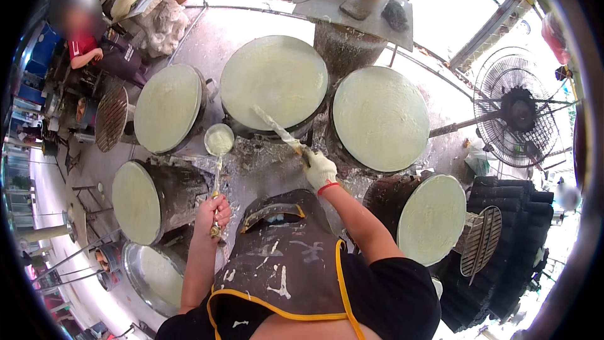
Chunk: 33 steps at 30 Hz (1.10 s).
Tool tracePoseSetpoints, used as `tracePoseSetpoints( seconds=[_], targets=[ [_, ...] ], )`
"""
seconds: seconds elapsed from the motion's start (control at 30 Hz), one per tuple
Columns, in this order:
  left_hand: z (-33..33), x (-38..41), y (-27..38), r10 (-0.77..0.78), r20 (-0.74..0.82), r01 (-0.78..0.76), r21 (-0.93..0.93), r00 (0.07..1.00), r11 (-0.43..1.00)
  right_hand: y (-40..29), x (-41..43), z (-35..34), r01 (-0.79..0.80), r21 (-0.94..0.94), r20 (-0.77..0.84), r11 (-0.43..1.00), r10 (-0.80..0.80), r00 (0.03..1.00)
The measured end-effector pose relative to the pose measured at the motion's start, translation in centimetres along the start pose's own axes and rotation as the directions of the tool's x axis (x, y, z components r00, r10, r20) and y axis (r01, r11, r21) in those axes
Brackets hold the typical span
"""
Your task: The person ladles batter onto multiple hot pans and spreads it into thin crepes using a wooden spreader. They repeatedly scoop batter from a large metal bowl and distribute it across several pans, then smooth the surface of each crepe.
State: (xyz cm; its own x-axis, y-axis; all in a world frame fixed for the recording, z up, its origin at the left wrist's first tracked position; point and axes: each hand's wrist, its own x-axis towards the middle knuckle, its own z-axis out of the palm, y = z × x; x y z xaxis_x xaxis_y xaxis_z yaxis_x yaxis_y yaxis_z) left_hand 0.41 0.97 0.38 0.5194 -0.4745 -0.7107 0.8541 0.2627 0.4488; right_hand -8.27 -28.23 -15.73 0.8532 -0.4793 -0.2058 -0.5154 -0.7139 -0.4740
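Observation:
My left hand [214, 212] grips the long handle of a ladle [219, 140], whose round bowl is coated with pale batter. In a white work glove, my right hand [322, 170] holds a batter-smeared flat spatula [277, 128]. The spatula's far end lies over the front part of the middle round griddle [273, 80], which is covered by a thin pale-green layer of batter. Similar layers coat the right griddle [381, 118], the left griddle [167, 108], the near-left griddle [137, 203] and the near-right griddle [432, 219].
A metal basin of batter [158, 276] sits at my lower left. Wire grates [112, 118] stand beside the stoves. At right are a large fan [516, 106] and stacked dark briquettes [500, 245]. A person [85, 52] is at upper left; a board-topped drum [349, 47] stands behind.

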Motion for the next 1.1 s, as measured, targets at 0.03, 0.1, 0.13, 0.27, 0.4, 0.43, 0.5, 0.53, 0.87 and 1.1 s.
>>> tracePoseSetpoints(
  seconds=[0.03, 0.1, 0.13, 0.27, 0.4, 0.43, 0.5, 0.53, 0.87, 1.1],
  targets=[
    [-0.1, -0.3, -0.2, 0.0, -0.003, 0.0, -0.026, 1.0, 1.0, 0.0, -0.2, 0.1, -0.006, 0.009, 0.009, 1.0, 0.006, 1.0],
    [-0.2, -0.8, -0.5, 0.005, -0.006, -0.006, -0.078, 1.0, 0.997, -0.2, -0.6, 0.2, -0.015, 0.025, 0.023, 1.0, 0.015, 1.0],
    [-0.3, -0.9, -0.7, 0.015, 0.003, -0.014, -0.09, 1.0, 0.996, -0.9, -1.0, -0.7, 0.001, 0.01, 0.022, 1.0, -0.002, 1.0],
    [-0.5, -1.0, -0.9, -0.012, 0.033, 0.016, -0.103, 0.999, 0.995, 2.7, -0.6, 5.2, -0.147, 0.877, 0.15, 0.458, 0.03, 0.988],
    [-0.2, -1.3, -1.2, -0.021, 0.013, 0.023, -0.121, 1.0, 0.992, 5.2, -0.5, 4.1, -0.63, 0.762, 0.632, -0.148, -0.04, 0.774],
    [0.0, -1.4, -1.3, -0.022, 0.005, 0.023, -0.117, 1.0, 0.993, 6.0, -0.5, 4.4, -0.639, 0.742, 0.646, -0.201, -0.042, 0.763],
    [0.4, -1.6, -1.3, -0.016, -0.011, 0.015, -0.105, 1.0, 0.994, 7.2, -0.5, 4.2, -0.596, 0.782, 0.607, -0.184, 0.006, 0.795],
    [0.5, -1.6, -1.4, -0.013, -0.019, 0.011, -0.099, 1.0, 0.995, 7.5, -0.6, 4.0, -0.561, 0.812, 0.573, -0.161, 0.045, 0.818],
    [0.3, -2.4, -1.8, -0.013, 0.018, 0.015, -0.076, 1.0, 0.997, 4.5, 4.4, -0.1, -0.228, 0.974, 0.215, -0.006, 0.361, 0.908],
    [-0.8, -3.2, -1.7, -0.016, 0.025, 0.018, -0.088, 1.0, 0.996, 0.7, 0.4, 0.5, -0.238, -0.001, 0.019, 0.971, 0.238, 0.971]
  ],
)
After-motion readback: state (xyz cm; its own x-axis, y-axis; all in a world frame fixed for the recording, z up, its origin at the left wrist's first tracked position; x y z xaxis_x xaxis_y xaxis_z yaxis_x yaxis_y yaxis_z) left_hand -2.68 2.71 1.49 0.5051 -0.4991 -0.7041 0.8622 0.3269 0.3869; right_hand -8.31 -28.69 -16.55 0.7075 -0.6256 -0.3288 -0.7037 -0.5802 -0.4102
